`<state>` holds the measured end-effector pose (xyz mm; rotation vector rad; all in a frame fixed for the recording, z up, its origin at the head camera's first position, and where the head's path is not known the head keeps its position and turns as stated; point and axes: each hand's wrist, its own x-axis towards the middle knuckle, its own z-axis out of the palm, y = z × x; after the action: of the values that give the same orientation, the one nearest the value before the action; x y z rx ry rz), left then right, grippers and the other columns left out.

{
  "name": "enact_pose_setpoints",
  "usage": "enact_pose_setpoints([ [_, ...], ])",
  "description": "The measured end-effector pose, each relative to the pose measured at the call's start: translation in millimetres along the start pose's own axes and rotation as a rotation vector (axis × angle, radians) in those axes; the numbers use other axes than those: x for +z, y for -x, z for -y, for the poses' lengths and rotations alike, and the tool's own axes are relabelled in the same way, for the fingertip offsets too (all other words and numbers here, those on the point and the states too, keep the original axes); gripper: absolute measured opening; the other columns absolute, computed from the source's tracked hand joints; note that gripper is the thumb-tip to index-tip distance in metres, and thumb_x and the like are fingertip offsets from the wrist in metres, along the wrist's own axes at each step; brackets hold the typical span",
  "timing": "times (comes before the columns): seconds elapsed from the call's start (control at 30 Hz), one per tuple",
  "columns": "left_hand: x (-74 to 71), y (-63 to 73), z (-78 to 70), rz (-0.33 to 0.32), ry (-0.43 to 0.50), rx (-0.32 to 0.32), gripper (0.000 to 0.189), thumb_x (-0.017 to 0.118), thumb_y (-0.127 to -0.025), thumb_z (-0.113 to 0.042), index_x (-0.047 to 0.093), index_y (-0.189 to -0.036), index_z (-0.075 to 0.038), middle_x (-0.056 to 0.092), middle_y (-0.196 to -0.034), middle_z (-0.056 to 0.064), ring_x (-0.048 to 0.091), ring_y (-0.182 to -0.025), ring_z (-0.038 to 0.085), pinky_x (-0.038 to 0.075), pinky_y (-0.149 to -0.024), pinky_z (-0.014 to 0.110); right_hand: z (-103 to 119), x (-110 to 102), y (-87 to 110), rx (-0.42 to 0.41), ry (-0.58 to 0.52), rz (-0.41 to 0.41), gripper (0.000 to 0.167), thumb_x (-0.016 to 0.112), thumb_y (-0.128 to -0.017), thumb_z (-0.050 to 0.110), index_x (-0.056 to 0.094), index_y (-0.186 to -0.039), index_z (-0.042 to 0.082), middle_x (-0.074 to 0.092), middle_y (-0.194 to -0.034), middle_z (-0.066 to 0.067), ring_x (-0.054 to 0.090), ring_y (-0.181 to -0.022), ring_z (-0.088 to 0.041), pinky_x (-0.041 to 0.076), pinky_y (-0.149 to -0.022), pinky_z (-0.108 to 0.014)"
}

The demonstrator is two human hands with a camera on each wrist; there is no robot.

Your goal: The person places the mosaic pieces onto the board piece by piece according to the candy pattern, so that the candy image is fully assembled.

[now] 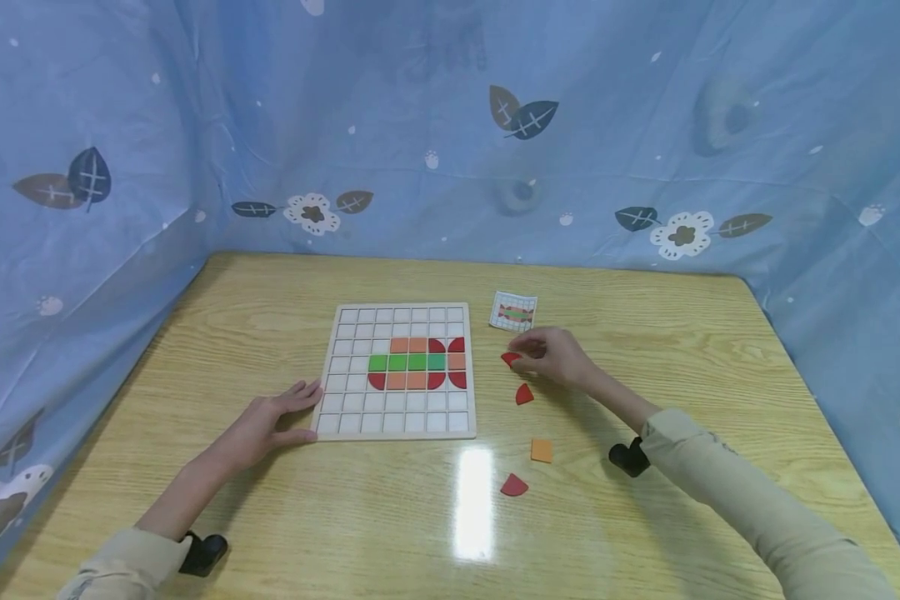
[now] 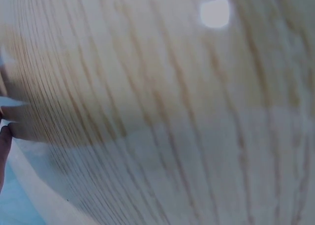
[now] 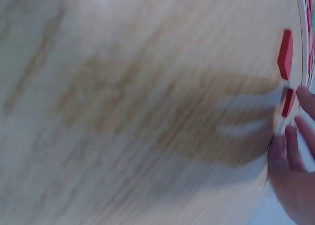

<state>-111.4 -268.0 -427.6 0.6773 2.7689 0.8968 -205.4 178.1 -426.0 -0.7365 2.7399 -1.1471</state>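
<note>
A square white grid board [image 1: 352,400] lies on the table with green, orange and red tiles in its middle rows. My left hand [image 1: 262,425] rests against the board's left edge, fingers and thumb extended; only fingertips show in the left wrist view. Right of the board, my right hand [image 1: 551,357] pinches a red quarter-circle tile [image 1: 508,358] between thumb and fingers, low over the table. In the right wrist view, that tile [image 3: 288,103] is by the thumb, partly hidden. Close to the hand lies another red quarter-circle tile [image 1: 524,394].
A small pattern card [image 1: 513,312] lies beyond the right hand. Nearer the front are an orange square tile [image 1: 542,451] and a third loose red quarter-circle tile [image 1: 513,485]. Blue patterned cloth [image 1: 435,167] stands around the wooden table [image 1: 270,283].
</note>
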Motion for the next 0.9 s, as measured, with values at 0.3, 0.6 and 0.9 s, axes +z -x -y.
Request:
enact_pose_setpoints([
  [0.3,0.6,-0.8,-0.7,-0.01,-0.009,0.011,0.065,0.077,-0.079,-0.018,0.05,-0.133,0.008,0.044,-0.141,0.024,0.035,-0.132,0.047,0.03,-0.102,0.06,4,5,1.2,0.053,0.012,-0.037,0.021,0.074,-0.081,0.0,0.07,-0.102,-0.004,0.07,-0.096,-0.015,0.065,-0.084,-0.026,0.055,-0.076,-0.039],
  [0.6,0.9,-1.3,0.1,-0.016,-0.015,0.013,0.066,0.077,-0.079,-0.017,0.051,-0.133,0.008,0.044,-0.141,0.023,0.035,-0.132,0.046,0.031,-0.102,0.06,4,4,0.6,0.048,0.019,-0.03,0.02,0.076,-0.081,0.003,0.071,-0.099,-0.005,0.07,-0.092,-0.016,0.067,-0.083,-0.028,0.056,-0.076,-0.038],
  [0.9,1.2,-1.2,0.6,-0.012,-0.012,0.016,0.065,0.077,-0.079,-0.017,0.05,-0.133,0.008,0.044,-0.141,0.024,0.035,-0.132,0.046,0.03,-0.102,0.058,-6,-3,2.6,0.036,-0.052,0.008,0.022,0.075,-0.082,0.004,0.07,-0.102,-0.004,0.07,-0.092,-0.013,0.068,-0.085,-0.025,0.057,-0.077,-0.033],
])
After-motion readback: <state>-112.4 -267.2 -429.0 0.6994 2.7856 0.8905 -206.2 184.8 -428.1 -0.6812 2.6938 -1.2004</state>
